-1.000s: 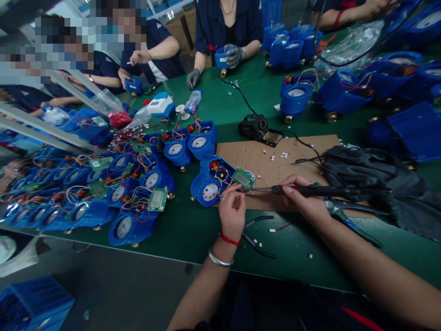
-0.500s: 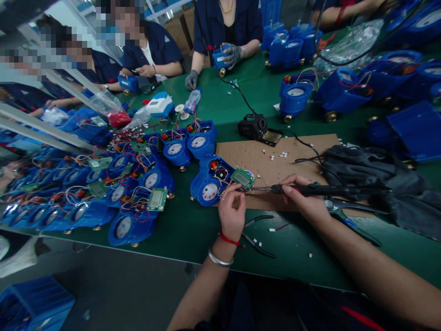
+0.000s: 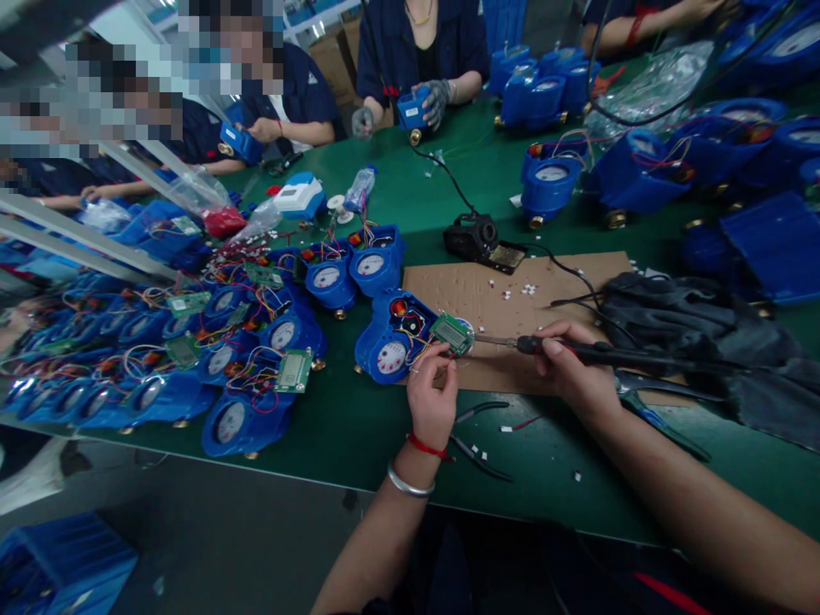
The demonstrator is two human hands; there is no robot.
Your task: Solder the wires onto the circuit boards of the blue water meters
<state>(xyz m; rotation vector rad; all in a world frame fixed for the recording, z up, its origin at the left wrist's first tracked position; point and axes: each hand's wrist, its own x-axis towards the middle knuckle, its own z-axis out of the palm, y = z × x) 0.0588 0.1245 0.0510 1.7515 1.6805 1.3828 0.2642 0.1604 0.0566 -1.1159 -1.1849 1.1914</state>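
A blue water meter (image 3: 390, 337) lies open on the green table, its coloured wires running to a small green circuit board (image 3: 452, 333) at its right side. My left hand (image 3: 432, 397) pinches something thin at the board's near edge; I cannot make out what. My right hand (image 3: 573, 371) is closed round the black handle of a soldering iron (image 3: 602, 353), whose metal tip points left and stops just short of the board. Both hands rest over a brown cardboard sheet (image 3: 512, 312).
Several open blue meters (image 3: 256, 342) with boards crowd the left. A black iron stand (image 3: 477, 237) sits behind the cardboard, dark cloth (image 3: 698, 329) to the right, pliers (image 3: 477, 444) near my left wrist. Other people hold meters across the table.
The soldering iron and my right hand have drawn back slightly to the right and lifted off the board. People across the table have shifted their meters.
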